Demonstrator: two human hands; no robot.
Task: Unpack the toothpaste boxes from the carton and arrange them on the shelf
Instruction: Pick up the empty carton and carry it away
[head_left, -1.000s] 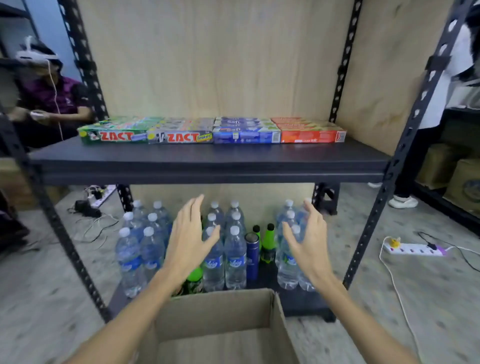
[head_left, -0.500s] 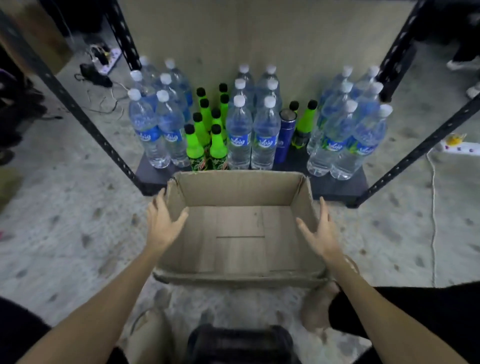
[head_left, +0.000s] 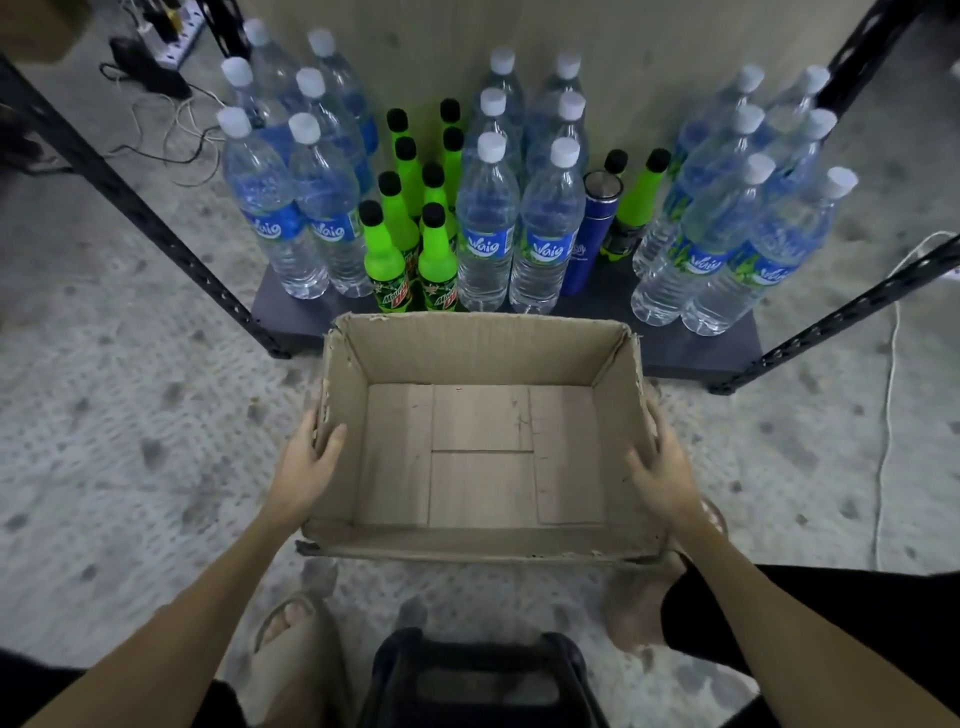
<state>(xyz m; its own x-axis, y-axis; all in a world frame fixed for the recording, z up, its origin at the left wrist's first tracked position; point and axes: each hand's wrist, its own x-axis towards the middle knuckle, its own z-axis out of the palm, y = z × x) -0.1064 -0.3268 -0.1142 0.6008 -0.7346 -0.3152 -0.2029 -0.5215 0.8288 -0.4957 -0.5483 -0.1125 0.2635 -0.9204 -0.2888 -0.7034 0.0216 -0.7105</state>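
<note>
- Carton (head_left: 483, 452): it stood open on the floor directly before the bottom shelf (head_left: 696, 353), its long axis running left to right between my 2 hands; no toothpaste boxes showed inside.
- Left hand (head_left: 306, 467): I had it grasping the carton's left wall, thumb over the rim, fingers outside.
- Right hand (head_left: 660, 473): it pressed flat against the right wall, fingers fairly straight.
- Both hands sat equally near; I judged unpacking finished and a 2-handed lift next.
- Water bottles (head_left: 488, 228) stood just behind.
</note>
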